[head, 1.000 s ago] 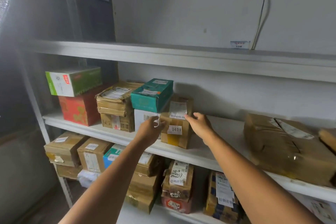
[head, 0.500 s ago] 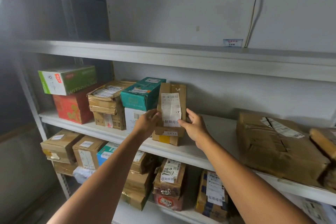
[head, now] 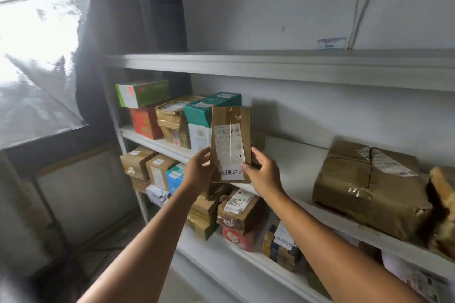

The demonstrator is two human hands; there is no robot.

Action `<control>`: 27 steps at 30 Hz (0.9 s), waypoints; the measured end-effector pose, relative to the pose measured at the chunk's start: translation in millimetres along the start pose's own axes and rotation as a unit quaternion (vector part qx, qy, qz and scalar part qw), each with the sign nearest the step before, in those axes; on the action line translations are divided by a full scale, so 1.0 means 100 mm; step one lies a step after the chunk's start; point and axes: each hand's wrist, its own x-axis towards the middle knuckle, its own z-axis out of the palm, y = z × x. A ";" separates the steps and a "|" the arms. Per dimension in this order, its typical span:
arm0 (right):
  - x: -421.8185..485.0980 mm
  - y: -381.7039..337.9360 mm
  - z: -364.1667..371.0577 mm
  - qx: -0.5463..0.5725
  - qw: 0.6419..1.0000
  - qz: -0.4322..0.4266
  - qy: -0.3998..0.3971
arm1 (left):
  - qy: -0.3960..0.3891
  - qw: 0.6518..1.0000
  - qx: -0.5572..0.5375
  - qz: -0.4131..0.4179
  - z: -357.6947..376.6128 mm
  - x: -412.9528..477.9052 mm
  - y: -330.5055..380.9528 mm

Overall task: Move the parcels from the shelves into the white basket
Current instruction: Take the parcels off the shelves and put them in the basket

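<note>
I hold a small brown cardboard parcel with a white shipping label upright in the air in front of the middle shelf. My left hand grips its lower left edge. My right hand grips its lower right edge, thumb on the front. Behind it on the shelf stand a teal box, a taped brown box, a red box and a green and white box. The white basket is not in view.
A large crumpled brown parcel lies at the right of the middle shelf. The lower shelf holds several small boxes. The top shelf is bare. A bright window is at the left.
Both hands took the brown parcel from beside the teal box, tipped it upright and lifted it off the shelf toward me. The view has swung to the left.
</note>
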 end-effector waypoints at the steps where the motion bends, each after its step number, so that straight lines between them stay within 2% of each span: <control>1: -0.05 -0.05 0.06 -0.002 1.000 -0.008 -0.010 | 0.022 1.000 -0.003 -0.002 -0.08 -0.10 0.00; 9: -0.42 -0.53 1.26 0.033 0.987 -0.061 -0.146 | 0.178 0.982 0.065 -0.003 -1.42 -0.82 -0.09; 17: -1.17 -0.79 2.41 0.106 0.930 -0.077 -0.343 | 0.300 0.949 0.069 -0.061 -2.54 -1.86 -0.35; 22: -1.76 -0.87 2.79 0.121 0.882 -0.092 -0.446 | 0.411 0.902 0.088 -0.098 -2.77 -2.68 -0.37; 27: -2.42 -0.81 2.82 0.147 0.809 -0.118 -0.557 | 0.521 0.821 0.186 -0.143 -2.47 -3.59 -0.42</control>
